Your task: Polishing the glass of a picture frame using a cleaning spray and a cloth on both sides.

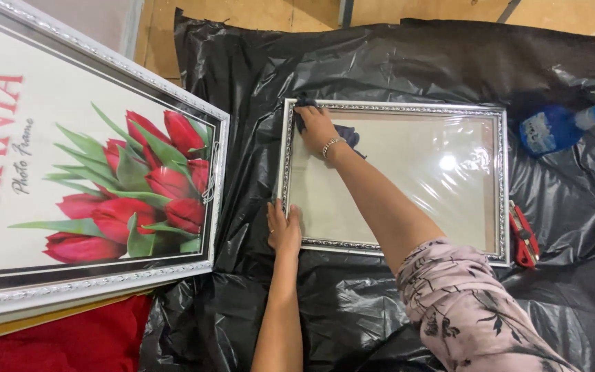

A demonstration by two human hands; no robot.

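On one frame (394, 108), two hands (317, 127) and one cloth (347, 135).

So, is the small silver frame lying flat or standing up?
Lying flat. The silver frame rests face up on the black plastic sheet; the left hand presses its corner and the right hand holds a dark cloth on its glass.

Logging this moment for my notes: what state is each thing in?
Silver frame: flat on the black plastic sheet, glass bare.
Dark cloth: pressed on glass under right hand.
Left hand: flat on frame's edge.
Tulip frame: lying beside, picture up.
Spray bottle: on its side.
Red cutter: lying by frame.
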